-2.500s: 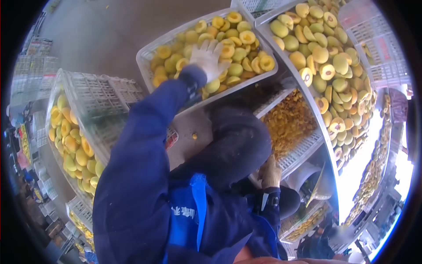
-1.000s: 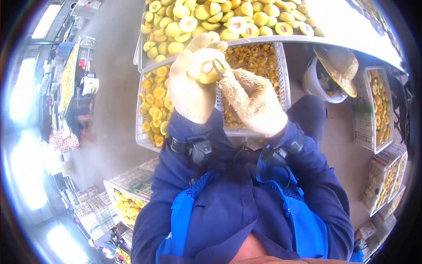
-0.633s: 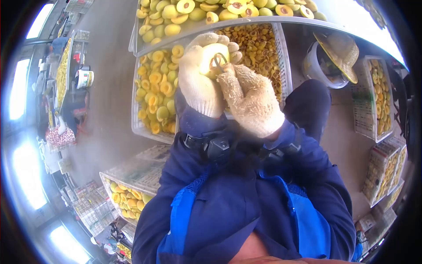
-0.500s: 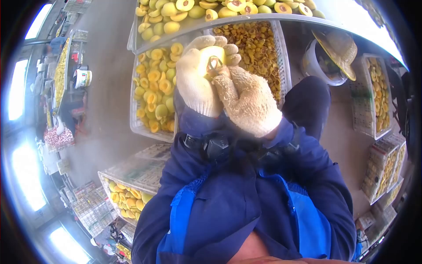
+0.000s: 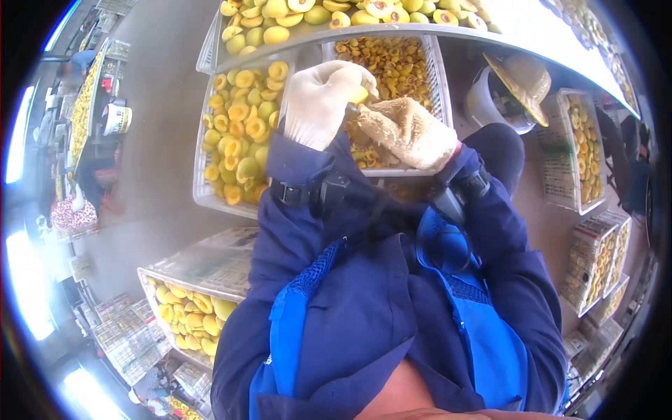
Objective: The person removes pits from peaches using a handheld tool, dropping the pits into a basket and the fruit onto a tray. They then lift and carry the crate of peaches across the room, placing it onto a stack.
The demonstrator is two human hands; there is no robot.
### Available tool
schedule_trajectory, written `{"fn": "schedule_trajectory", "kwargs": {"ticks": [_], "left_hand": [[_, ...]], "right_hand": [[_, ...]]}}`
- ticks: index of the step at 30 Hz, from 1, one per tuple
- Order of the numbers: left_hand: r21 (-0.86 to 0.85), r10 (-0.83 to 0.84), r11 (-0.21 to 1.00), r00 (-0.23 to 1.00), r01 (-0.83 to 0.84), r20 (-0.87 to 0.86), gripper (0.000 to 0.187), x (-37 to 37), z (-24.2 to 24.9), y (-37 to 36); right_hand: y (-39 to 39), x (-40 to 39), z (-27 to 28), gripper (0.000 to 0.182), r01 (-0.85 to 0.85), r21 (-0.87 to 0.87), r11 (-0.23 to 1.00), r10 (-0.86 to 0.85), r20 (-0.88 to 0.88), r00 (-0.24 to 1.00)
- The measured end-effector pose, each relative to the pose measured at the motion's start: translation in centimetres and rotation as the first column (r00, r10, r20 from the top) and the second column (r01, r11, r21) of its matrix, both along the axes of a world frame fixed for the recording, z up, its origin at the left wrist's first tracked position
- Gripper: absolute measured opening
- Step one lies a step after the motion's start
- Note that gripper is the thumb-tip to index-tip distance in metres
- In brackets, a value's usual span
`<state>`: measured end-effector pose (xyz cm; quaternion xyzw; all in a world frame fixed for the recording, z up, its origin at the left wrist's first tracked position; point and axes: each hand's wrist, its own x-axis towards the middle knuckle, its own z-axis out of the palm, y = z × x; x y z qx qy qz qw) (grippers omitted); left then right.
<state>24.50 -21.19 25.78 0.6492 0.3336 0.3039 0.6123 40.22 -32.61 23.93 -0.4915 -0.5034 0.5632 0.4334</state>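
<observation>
My left hand (image 5: 318, 101), in a pale knit glove, is closed around a yellow peach half (image 5: 359, 94), with only a small part of the fruit showing. Right beside it, my right hand (image 5: 408, 133) wears a stained, fuzzy glove and is curled shut, its fingertips near the fruit. What looks like the thin end of a small pitting tool (image 5: 354, 109) pokes out of this hand toward the peach; most of it is hidden. Below the hands stands a crate of small brownish-yellow scraps (image 5: 392, 66). Left of it, another crate holds yellow peach halves (image 5: 241, 133).
A metal-edged table (image 5: 392, 29) carrying cut fruit crosses the top. At right are a white bucket (image 5: 483, 105) with a straw hat (image 5: 521, 77) on it and fruit crates (image 5: 577, 150). Another fruit crate (image 5: 189, 308) stands lower left. Other people work far left.
The hands have drawn slightly apart. My left hand has turned and closed over the peach half, whose cut face was visible before. My right hand has shifted a little right and down.
</observation>
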Motion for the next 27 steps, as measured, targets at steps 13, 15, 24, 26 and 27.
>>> {"fn": "schedule_trajectory", "kwargs": {"ticks": [13,15,24,26,27], "left_hand": [[-0.345,-0.126,0.909,0.942,0.235,0.311,0.035,1.8,-3.7,-2.5],[-0.064,-0.219,0.971,0.964,0.230,0.148,0.037,2.0,-3.1,-2.5],[-0.448,0.023,0.889,0.966,0.098,0.257,0.036,3.6,-5.2,0.2],[-0.352,0.105,0.936,0.973,-0.027,0.205,0.023,4.2,-4.5,-0.1],[-0.010,0.038,0.999,0.971,-0.037,0.237,0.023,4.2,-5.6,0.4]], "right_hand": [[-5.1,-2.9,-2.9,0.055,0.169,-0.341,0.925,-0.332,-0.508,0.795],[-5.0,-3.1,-3.3,0.053,0.183,-0.412,0.893,-0.414,-0.589,0.694],[-0.6,-0.1,-4.4,0.053,0.192,-0.194,0.962,-0.218,-0.124,0.968],[-0.4,1.4,-5.3,0.055,0.030,-0.253,0.967,-0.131,-0.394,0.910],[-0.2,1.4,-5.5,0.054,-0.013,-0.280,0.960,-0.130,-0.487,0.864]]}}
